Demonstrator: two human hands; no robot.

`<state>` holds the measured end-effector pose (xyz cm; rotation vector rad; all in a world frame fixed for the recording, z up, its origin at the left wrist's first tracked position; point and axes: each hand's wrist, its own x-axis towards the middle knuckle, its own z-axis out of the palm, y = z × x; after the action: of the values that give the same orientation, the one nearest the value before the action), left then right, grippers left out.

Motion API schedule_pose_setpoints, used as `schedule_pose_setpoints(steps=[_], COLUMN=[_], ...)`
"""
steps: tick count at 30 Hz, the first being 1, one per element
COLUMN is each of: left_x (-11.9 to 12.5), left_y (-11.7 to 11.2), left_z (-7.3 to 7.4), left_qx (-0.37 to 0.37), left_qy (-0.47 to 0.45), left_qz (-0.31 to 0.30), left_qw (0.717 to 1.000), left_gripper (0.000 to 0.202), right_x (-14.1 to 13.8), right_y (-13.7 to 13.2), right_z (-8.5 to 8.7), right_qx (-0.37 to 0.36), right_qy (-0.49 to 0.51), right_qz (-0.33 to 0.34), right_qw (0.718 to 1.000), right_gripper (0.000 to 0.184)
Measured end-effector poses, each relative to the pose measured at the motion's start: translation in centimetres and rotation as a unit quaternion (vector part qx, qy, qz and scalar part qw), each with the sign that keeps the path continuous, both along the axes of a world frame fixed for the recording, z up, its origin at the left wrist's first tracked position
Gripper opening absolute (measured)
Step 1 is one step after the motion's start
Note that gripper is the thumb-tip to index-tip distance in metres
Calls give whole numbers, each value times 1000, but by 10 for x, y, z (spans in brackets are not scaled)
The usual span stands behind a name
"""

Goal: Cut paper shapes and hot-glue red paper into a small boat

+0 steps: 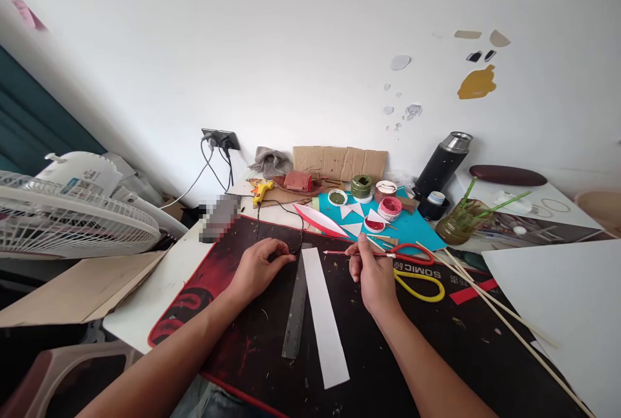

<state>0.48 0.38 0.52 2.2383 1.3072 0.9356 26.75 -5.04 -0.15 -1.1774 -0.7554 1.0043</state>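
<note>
My right hand [371, 274] pinches a thin red-tipped paintbrush [339, 252] that points left over the black and red desk mat [252, 347]. My left hand [259, 266] rests on the mat with its fingers curled, fingertips touching the top end of a grey metal ruler [295, 307]. A long white paper strip [324, 314] lies just right of the ruler, between my two hands. A black cable [291, 224] loops past my left fingers.
Red scissors [412, 253] and yellow scissors [422, 285] lie right of my right hand. Open paint pots [389, 208] and white triangles sit on teal paper [412, 227]. A yellow glue gun [262, 191], black flask [441, 165], thin wooden sticks [499, 321], a white sheet [567, 301] and a fan [68, 217] surround the mat.
</note>
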Motion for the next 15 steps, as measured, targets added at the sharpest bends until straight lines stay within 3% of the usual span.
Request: schedule_pose_setpoints(steps=[5, 15], left_x=[0, 0], left_y=[-2, -8], left_z=[7, 16], left_qx=[11, 0], left_qy=[3, -14], left_qz=[-27, -38], left_qw=[1000, 999], left_gripper=[42, 39], right_x=[1, 2], right_y=[-1, -4], right_z=[3, 4], right_qx=[-14, -31], right_qy=[19, 12], right_qz=[-12, -12], right_qw=[1000, 999], right_gripper=[77, 74])
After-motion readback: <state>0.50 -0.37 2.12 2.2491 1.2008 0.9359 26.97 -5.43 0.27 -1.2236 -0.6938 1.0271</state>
